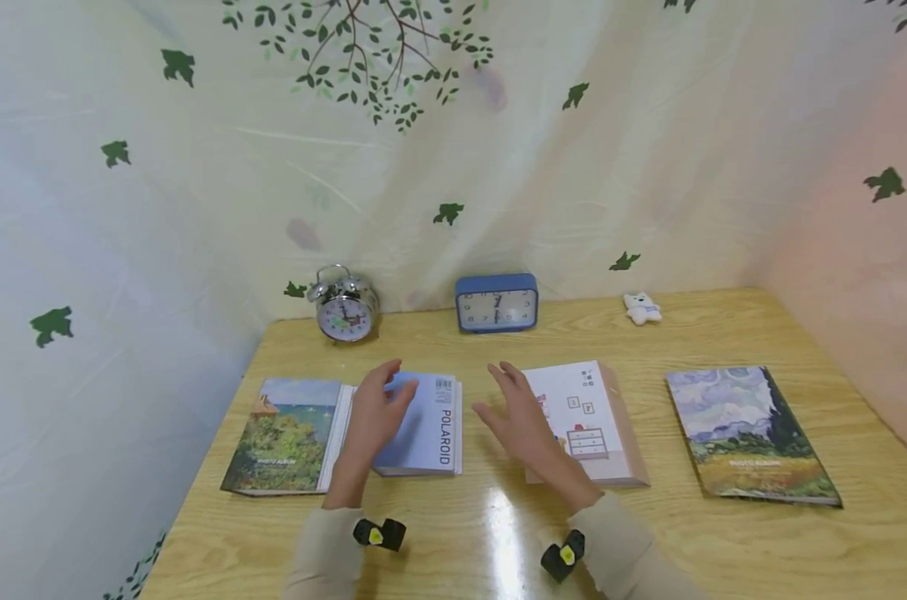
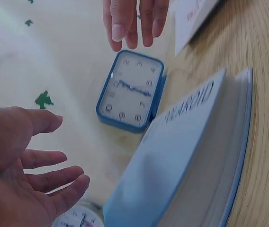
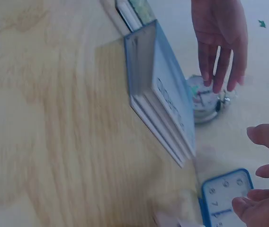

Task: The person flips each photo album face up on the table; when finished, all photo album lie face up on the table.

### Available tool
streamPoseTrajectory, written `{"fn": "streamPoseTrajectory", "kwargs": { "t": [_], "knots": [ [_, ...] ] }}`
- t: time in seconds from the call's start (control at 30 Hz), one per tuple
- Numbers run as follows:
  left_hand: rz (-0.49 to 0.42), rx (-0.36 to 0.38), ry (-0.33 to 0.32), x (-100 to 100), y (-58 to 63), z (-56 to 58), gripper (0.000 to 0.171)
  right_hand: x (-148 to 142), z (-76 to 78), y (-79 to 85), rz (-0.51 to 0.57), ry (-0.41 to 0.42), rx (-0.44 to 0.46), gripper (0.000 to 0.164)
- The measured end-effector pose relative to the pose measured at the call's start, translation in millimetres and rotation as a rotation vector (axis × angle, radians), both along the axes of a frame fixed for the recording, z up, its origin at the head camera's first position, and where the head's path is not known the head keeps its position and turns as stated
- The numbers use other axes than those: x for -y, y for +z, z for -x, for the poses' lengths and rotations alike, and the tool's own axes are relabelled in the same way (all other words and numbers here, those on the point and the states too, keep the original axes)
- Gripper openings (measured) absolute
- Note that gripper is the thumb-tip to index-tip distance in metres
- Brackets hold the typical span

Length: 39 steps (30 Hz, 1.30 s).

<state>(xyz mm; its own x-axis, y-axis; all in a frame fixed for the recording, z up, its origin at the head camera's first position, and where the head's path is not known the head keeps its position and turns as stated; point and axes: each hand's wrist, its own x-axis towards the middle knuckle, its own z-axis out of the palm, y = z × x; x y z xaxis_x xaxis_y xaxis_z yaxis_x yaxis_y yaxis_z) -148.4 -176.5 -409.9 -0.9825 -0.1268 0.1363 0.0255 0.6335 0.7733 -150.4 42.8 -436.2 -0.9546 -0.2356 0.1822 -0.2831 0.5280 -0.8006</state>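
Both hands hover over the table with nothing in them. My left hand is above the blue POLAROID album, fingers spread and gently bent. In the left wrist view that album lies beside the same hand, its page edges facing the camera. My right hand overlaps the left edge of a white album with a dresser drawing, its fingers parted and pointing up and left. The right wrist view shows the two hands facing each other, the left higher and the right lower.
A landscape photo album lies left of the blue one, and another painted photo album at far right. Along the back stand a silver twin-bell alarm clock, a blue rectangular clock and a small white bear figure.
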Motion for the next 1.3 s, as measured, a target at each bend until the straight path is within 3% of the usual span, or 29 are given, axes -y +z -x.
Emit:
{"fn": "streamPoseTrajectory", "kwargs": {
  "t": [0.33, 0.47, 0.63, 0.97, 1.17, 1.3],
  "knots": [
    [-0.122, 0.065, -0.171, -51, -3.2, -1.8, 0.053, -64, -2.7, 3.8, -0.032, -0.087, -0.003, 0.066],
    [-0.142, 0.094, -0.234, -69, -11.8, -3.4, 0.054, -89, -4.5, -1.1, -0.086, -0.143, 0.008, 0.067],
    [-0.161, 0.158, -0.266, -89, -23.4, -4.7, 0.057, -120, -10.4, -10.4, -0.137, -0.182, 0.041, 0.068],
    [-0.094, 0.247, -0.276, -121, -48.9, -2.0, 0.064, -148, -22.9, -33.3, -0.168, -0.179, 0.082, 0.066],
    [-0.063, 0.198, -0.341, -136, -54.9, -0.9, 0.048, -149, -24.8, -35.7, -0.177, -0.186, 0.091, 0.064],
    [0.006, 0.157, -0.341, -144, -55.9, -1.4, 0.041, -152, -24.9, -35.9, -0.173, -0.190, 0.092, 0.064]
  ]
}}
